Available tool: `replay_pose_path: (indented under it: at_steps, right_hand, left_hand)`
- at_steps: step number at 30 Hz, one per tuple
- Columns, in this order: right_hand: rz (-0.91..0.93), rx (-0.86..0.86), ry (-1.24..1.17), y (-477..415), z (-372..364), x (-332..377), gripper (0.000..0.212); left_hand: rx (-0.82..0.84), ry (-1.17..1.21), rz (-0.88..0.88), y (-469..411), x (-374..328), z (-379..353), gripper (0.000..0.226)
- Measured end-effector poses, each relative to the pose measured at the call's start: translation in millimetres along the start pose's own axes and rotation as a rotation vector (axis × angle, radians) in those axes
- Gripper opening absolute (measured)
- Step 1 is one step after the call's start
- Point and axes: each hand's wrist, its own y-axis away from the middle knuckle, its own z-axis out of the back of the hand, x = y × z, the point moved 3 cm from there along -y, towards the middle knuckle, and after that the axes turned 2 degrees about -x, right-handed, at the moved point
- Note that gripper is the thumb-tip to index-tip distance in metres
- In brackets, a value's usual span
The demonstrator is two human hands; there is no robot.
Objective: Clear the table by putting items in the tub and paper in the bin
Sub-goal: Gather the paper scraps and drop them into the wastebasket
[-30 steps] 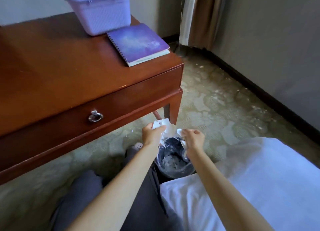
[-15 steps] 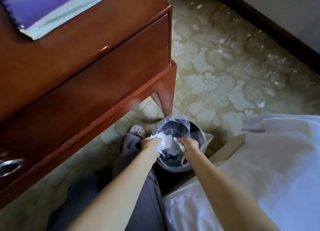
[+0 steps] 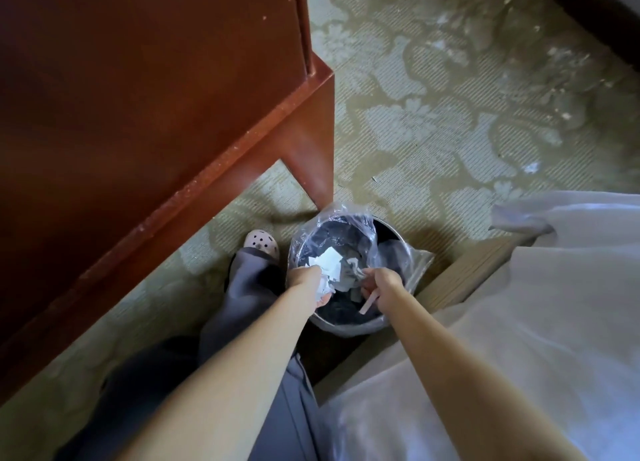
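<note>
A round dark bin [image 3: 398,239] lined with a clear plastic bag stands on the carpet by the table leg. Both my hands reach over its mouth. My left hand [image 3: 304,278] grips torn white paper [image 3: 327,265] above the bin's inside. My right hand [image 3: 382,282] is closed on smaller paper scraps, with a pale strip [image 3: 367,304] hanging below it. More white scraps lie inside the bin between the hands. The tub and the tabletop are out of view.
The red-brown wooden table [image 3: 138,131] fills the upper left, its leg [image 3: 313,169] just behind the bin. A white-covered bed [image 3: 519,322] lies on the right. My grey trouser leg [image 3: 242,287] and a pale clog [image 3: 261,242] sit left of the bin. Patterned green carpet [image 3: 450,114] spreads beyond.
My view tipped down, so the tub and notebook left the frame. Both hands dropped from above the bin to its mouth, still holding torn paper, and scraps now lie inside.
</note>
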Motion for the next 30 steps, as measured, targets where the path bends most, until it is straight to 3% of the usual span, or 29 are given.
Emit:
replay_pose_path:
  at_steps: [6,9,18,23,30]
  right_hand:
    - [-0.058,-0.003,-0.105,-2.5,7.8,-4.4,0.022]
    - [-0.046,0.006,-0.139,-0.3,8.6,-3.2,0.033]
    - [0.069,0.03,-0.047,23.3,11.4,5.2,0.032]
    - [0.295,0.005,0.071,64.7,13.4,11.5,0.014]
    - [0.765,0.017,0.069,194.5,12.6,29.1,0.022]
  left_hand:
    - [0.045,0.005,0.046,3.5,2.0,-3.2,0.016]
    - [0.068,-0.049,0.041,8.6,1.5,-4.4,0.033]
    - [0.158,0.035,0.037,47.5,-4.9,3.7,0.04]
    - [0.147,0.001,-0.138,84.9,-16.5,21.0,0.042]
    - [0.059,-0.177,-0.617,179.4,-27.7,69.9,0.016]
